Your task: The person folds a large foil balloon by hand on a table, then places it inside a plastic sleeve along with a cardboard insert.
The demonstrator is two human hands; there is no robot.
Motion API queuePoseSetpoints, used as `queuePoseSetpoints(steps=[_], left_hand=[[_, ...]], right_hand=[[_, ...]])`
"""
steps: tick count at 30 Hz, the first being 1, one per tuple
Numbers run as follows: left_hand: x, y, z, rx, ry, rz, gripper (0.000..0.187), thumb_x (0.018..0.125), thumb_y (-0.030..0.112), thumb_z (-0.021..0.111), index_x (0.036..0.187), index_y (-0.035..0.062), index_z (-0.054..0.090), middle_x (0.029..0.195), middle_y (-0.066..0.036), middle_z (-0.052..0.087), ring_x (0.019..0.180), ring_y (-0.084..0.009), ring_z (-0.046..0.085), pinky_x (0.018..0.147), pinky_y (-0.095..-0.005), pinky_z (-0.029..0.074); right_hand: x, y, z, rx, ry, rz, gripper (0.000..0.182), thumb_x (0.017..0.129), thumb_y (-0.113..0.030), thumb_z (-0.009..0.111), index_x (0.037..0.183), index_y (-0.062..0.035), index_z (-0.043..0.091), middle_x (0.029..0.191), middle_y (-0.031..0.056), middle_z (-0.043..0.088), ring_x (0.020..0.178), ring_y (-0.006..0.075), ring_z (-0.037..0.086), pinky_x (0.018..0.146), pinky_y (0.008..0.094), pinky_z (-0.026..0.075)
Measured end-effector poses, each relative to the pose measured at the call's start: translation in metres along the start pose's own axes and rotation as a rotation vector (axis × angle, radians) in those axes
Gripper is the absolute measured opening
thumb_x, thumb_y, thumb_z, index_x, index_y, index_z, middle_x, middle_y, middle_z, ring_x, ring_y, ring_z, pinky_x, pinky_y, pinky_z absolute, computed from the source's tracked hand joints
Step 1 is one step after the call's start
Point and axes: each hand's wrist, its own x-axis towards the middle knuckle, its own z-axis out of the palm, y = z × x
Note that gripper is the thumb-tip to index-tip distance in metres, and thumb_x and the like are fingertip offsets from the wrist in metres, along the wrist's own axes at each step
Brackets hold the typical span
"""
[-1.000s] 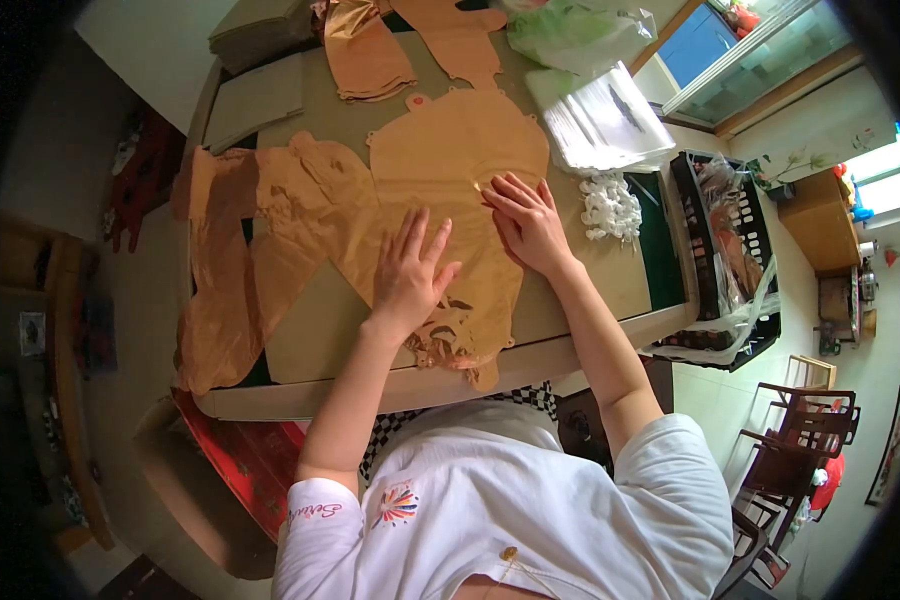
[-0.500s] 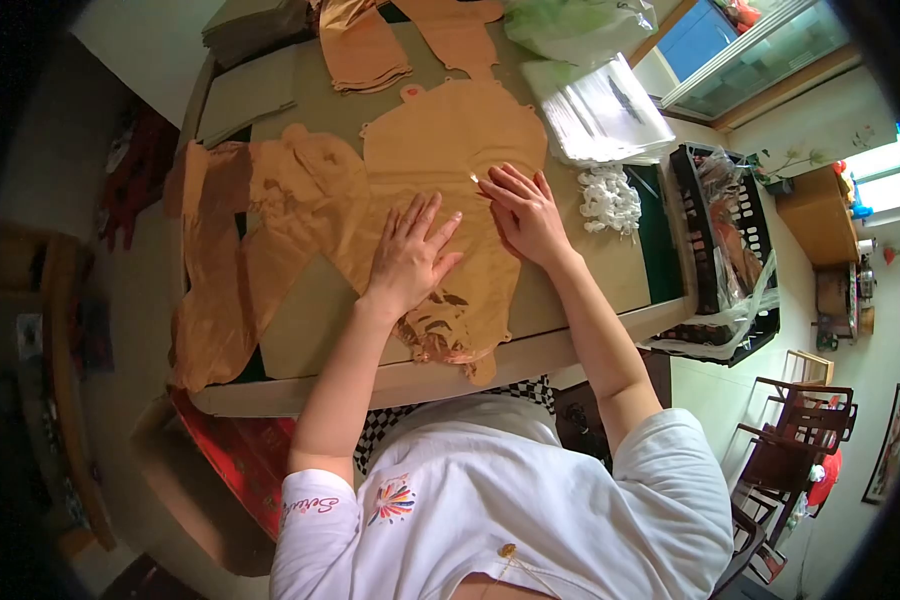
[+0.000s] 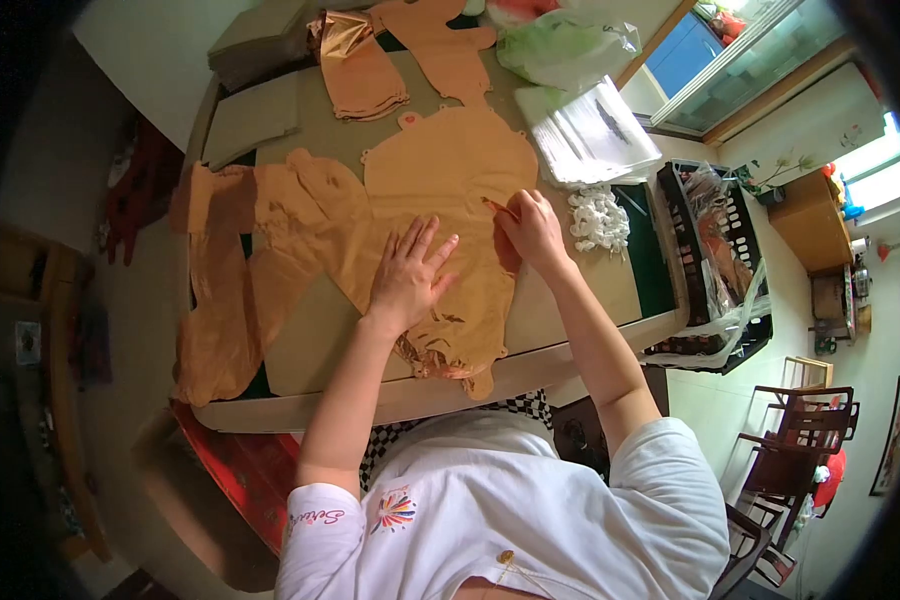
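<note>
A large flat orange-gold foil balloon (image 3: 440,150) lies spread on the table, small tabs along its edge and shiny wrinkles at its near end. My left hand (image 3: 407,275) rests on its middle, palm down with the fingers spread. Over its right side, my right hand (image 3: 532,232) is closed, with a folded bit of the foil edge pinched in the fingers. Another crumpled sheet of the same foil (image 3: 220,310) reaches to the table's left edge. Just right of my right hand lies a bunch of white looped cords (image 3: 598,220).
A folded foil stack (image 3: 362,85) and another foil piece (image 3: 440,50) lie at the back. Clear plastic sleeves (image 3: 590,135) and a green-white plastic bag (image 3: 570,48) are back right. Grey card stacks (image 3: 255,115) lie back left. A black crate (image 3: 715,260) stands beyond the table's right edge.
My right hand has gone from lying with extended fingers on the foil to a closed pinch, slightly nearer to me. My left hand stays flat in place. The view has shifted slightly.
</note>
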Motion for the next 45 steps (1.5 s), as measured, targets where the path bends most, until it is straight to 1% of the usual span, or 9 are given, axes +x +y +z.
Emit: queuePoseSetpoints(steps=[6,10,11,19,27,31,34,39,45], left_hand=[[-0.002,-0.001,0.001,0.017,0.003,0.005,0.05,0.093,0.036,0.056,0.138,0.0153,0.049,0.152,-0.014,0.031,0.139,-0.0334,0.029,0.114,-0.0522,0.022],[0.0,-0.001,0.0,-0.019,-0.017,-0.006,0.051,0.093,0.037,0.055,0.138,0.0159,0.049,0.152,-0.013,0.031,0.14,-0.0331,0.028,0.114,-0.0526,0.021],[-0.001,-0.002,0.001,-0.021,-0.025,-0.009,0.051,0.093,0.038,0.055,0.138,0.0161,0.049,0.152,-0.013,0.031,0.14,-0.033,0.028,0.114,-0.0526,0.021],[-0.002,-0.002,0.003,-0.02,0.008,-0.003,0.051,0.091,0.039,0.057,0.137,0.0168,0.05,0.149,-0.013,0.034,0.14,-0.0334,0.028,0.113,-0.0522,0.022],[0.0,0.0,0.002,0.019,-0.02,-0.029,0.05,0.091,0.04,0.058,0.134,0.0145,0.052,0.147,-0.016,0.037,0.14,-0.0314,0.028,0.114,-0.0512,0.022],[-0.003,-0.001,0.001,0.001,0.025,0.007,0.048,0.093,0.038,0.057,0.135,0.0159,0.051,0.15,-0.015,0.033,0.14,-0.0314,0.028,0.114,-0.0509,0.022],[-0.002,0.0,0.0,0.002,0.022,0.008,0.049,0.092,0.037,0.058,0.136,0.016,0.05,0.149,-0.014,0.034,0.139,-0.031,0.03,0.113,-0.0514,0.024],[-0.001,0.001,-0.001,-0.024,0.07,0.009,0.047,0.09,0.036,0.061,0.132,0.0151,0.054,0.146,-0.013,0.038,0.137,-0.0299,0.034,0.112,-0.052,0.025],[-0.002,0.003,-0.005,-0.018,0.131,0.03,0.042,0.084,0.032,0.068,0.122,0.0143,0.063,0.14,-0.009,0.047,0.134,-0.0266,0.038,0.112,-0.0553,0.025]], right_hand=[[-0.005,-0.013,-0.01,1.409,-0.156,0.354,0.029,0.095,-0.021,0.058,0.118,-0.0029,0.055,0.098,0.0077,0.066,0.084,0.0154,0.065,0.071,0.0259,0.053],[-0.027,-0.007,0.009,-0.005,0.231,-0.297,0.034,0.095,-0.018,0.052,0.127,-0.007,0.053,0.125,0.0132,0.057,0.122,0.0288,0.05,0.106,0.048,0.036],[-0.034,-0.001,0.019,0.141,0.095,-0.227,0.04,0.089,-0.015,0.056,0.128,-0.0074,0.053,0.136,0.0146,0.049,0.134,0.0325,0.035,0.114,0.0518,0.02],[-0.037,-0.021,-0.001,-0.064,-0.189,-0.417,0.043,0.087,-0.015,0.055,0.13,-0.0092,0.054,0.139,0.0128,0.047,0.137,0.029,0.034,0.116,0.0511,0.016],[-0.035,-0.018,0.008,0.209,-0.026,-0.341,0.044,0.094,-0.012,0.053,0.137,-0.006,0.047,0.146,0.0126,0.041,0.134,0.029,0.041,0.114,0.0449,0.026],[-0.036,-0.012,0.008,0.945,0.302,0.093,0.042,0.091,0.004,0.05,0.132,-0.0028,0.05,0.138,0.0181,0.046,0.128,0.0327,0.045,0.108,0.0389,0.035],[-0.038,-0.008,-0.009,0.47,0.563,-0.166,0.045,0.09,0.007,0.046,0.133,-0.0032,0.05,0.138,0.0181,0.046,0.13,0.033,0.043,0.108,0.0364,0.035],[-0.036,-0.018,-0.001,0.085,0.221,-0.354,0.036,0.089,-0.01,0.054,0.123,-0.0103,0.062,0.146,0.0098,0.043,0.14,0.0312,0.032,0.115,0.0527,0.017],[-0.036,-0.012,0.009,0.011,0.063,-0.342,0.034,0.089,-0.014,0.056,0.122,-0.0105,0.063,0.135,0.0072,0.055,0.133,0.0255,0.042,0.114,0.0528,0.021]])
